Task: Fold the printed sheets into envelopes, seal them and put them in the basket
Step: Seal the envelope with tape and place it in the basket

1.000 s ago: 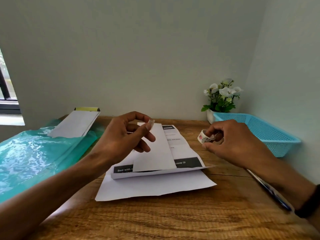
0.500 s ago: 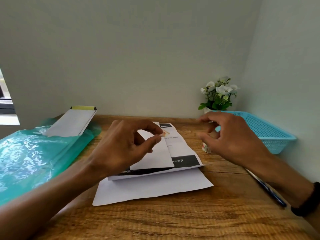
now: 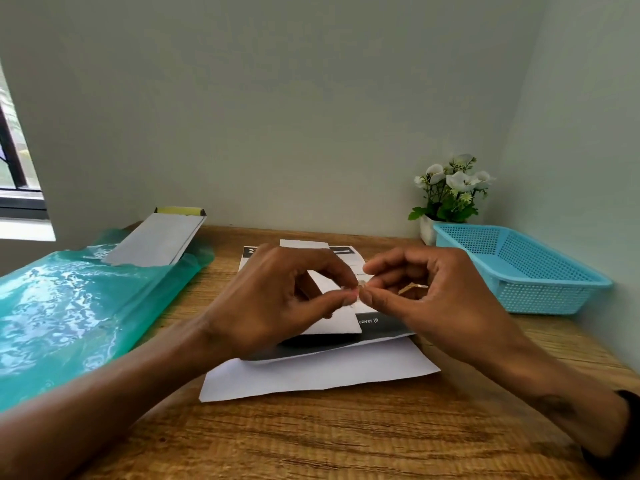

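1. Work piece: a folded printed sheet (image 3: 341,315) lies on the wooden desk (image 3: 346,441), resting on a plain white sheet (image 3: 322,377). One panel is turned over the printed face; the fold looks only partly made.
2. Left hand (image 3: 277,303): fingers curled, thumb and forefinger pinching a small clear piece of tape (image 3: 356,289) above the fold.
3. Right hand (image 3: 426,289): fingers curled, thumb and forefinger closed on the same tape piece from the other side.
4. Sealing: not yet done; the tape is held above the paper, not stuck down.
5. Blue basket (image 3: 540,289): stands at the right, well apart from the sheet; no envelope is visible inside.
6. Assessment: early stage. Sealing, delivery and, it appears, the lower sheet remain outstanding.
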